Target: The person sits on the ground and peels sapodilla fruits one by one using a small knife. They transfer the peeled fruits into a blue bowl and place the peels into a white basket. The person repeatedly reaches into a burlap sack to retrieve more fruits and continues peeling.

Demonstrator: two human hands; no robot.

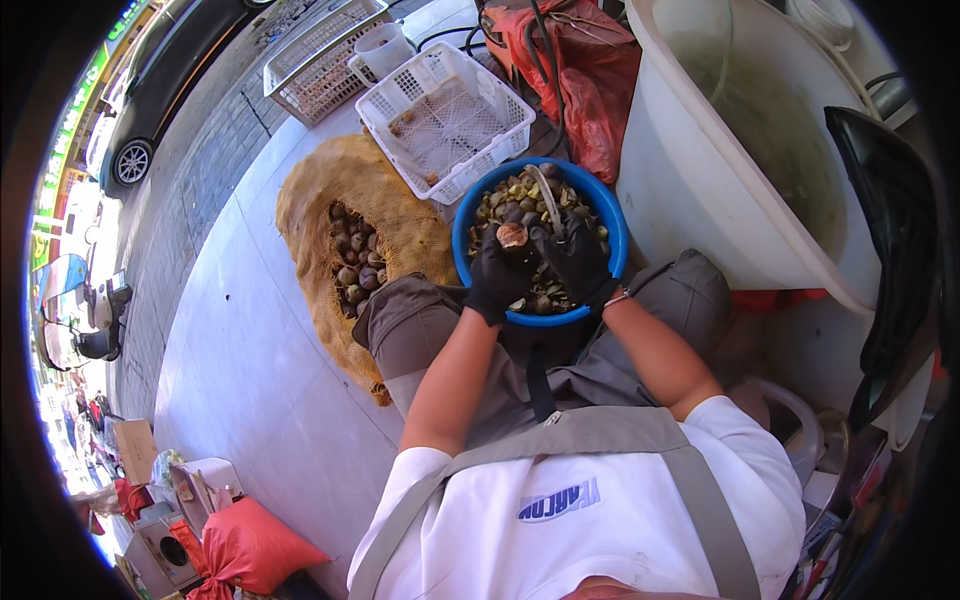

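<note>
My left hand (504,271), in a black glove, holds a peeled, reddish-brown nut or fruit (513,235) over a blue plastic basin (616,225). Beside it my right hand (576,259), also gloved in black, grips a curved, light-coloured tool (546,193) whose far end points away from me. Husk pieces and dark round fruits (525,196) fill the basin, which sits between my knees. To the left lies a yellow mesh sack (405,225), opened on top, with dark round fruits (363,259) inside. The kind of fruit cannot be told for sure.
A white plastic basket (480,169) with a few brown pieces stands beyond the basin. Behind are a second crate (300,90), a translucent jug (384,51) and a red plastic bag (592,82). A large white tub (667,172) rises at the right; a tied red bag (259,544) lies lower left.
</note>
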